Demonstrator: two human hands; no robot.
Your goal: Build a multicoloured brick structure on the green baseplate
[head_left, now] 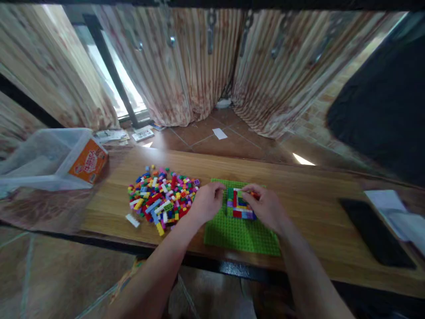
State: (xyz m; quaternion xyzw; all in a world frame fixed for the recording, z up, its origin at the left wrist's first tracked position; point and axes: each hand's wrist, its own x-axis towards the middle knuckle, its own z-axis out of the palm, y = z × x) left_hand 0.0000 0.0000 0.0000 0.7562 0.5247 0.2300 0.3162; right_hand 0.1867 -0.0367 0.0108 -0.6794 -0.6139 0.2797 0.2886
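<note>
Two hands (208,201) (266,206), one green baseplate (239,235), one brick pile (166,195), one plastic bin (89,160).

The flat green plastic board (232,238) had rows of dots, and the square plastic brick build (237,214) was red, white, green and purple. The little brick pile (154,199) mixed red, yellow, pink, blue and white. The long cloth curtains (186,75) had tan and cream stripes.

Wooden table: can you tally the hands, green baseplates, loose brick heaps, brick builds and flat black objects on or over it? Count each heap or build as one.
Hands: 2 (left hand, right hand)
Green baseplate: 1
Loose brick heap: 1
Brick build: 1
Flat black object: 1
Total: 6
</note>
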